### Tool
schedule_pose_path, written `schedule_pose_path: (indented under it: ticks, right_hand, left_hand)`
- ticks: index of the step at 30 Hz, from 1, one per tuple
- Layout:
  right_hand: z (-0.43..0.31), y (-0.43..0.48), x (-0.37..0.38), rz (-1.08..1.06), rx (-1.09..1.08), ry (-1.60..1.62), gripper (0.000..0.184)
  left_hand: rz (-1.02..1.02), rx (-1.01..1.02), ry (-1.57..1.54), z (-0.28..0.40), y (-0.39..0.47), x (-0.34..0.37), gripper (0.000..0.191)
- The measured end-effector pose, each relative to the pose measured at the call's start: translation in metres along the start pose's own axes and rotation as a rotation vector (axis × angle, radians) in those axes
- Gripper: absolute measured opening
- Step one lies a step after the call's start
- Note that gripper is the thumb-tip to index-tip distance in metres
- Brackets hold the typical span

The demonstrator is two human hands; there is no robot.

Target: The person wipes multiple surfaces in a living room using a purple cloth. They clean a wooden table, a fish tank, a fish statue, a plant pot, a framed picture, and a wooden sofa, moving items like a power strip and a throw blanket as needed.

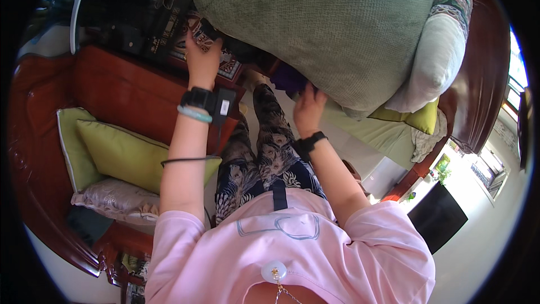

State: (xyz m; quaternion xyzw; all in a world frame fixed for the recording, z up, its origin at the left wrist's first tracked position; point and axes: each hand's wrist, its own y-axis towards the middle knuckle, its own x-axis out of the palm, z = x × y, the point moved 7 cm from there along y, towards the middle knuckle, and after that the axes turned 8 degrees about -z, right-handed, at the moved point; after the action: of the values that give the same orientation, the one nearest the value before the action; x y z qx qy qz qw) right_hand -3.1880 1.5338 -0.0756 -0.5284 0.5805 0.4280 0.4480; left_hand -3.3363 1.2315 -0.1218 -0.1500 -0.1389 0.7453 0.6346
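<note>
My left hand [203, 60] is closed around a dark item with pale printed lettering [204, 38], above a patterned red and black surface [230, 67]. A black wrist device [202, 99] and a pale green bangle [194, 114] sit on that arm. My right hand [309, 109] is at the lower edge of a large green textured cushion [320, 29]. Its fingertips touch or nearly touch a dark purple cloth [289, 78], and whether they grip it cannot be told. The cushion hides part of the cloth.
Left of me stands a red-brown wooden sofa [122, 88] with yellow-green pillows [126, 147]. A black box with gold writing [162, 29] lies past my left hand. A white embroidered cushion [438, 50] leans at the right. A dark screen [438, 217] is on the right.
</note>
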Motion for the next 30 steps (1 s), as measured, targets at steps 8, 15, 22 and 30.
schedule_pose_path:
  ticks: [8, 15, 22, 30]
  right_hand:
    - [-0.036, 0.053, 0.02, -0.418, -0.124, 0.16, 0.053]
    - [0.108, -0.071, -0.027, -0.43, 0.04, 0.132, 0.054]
    - [0.261, -0.171, -0.172, -0.166, 0.996, 1.256, 0.034]
    - [0.134, 0.084, -0.451, -0.106, 0.03, 1.574, 0.057]
  left_hand:
    - [-0.063, -0.086, 0.002, 0.057, -0.086, 0.037, 0.06]
    - [-0.207, -0.087, 0.128, 0.075, -0.169, -0.017, 0.044]
    - [-0.151, -0.122, 0.07, 0.087, -0.237, -0.119, 0.039]
    - [0.082, 0.003, -0.112, 0.116, -0.252, -0.15, 0.032]
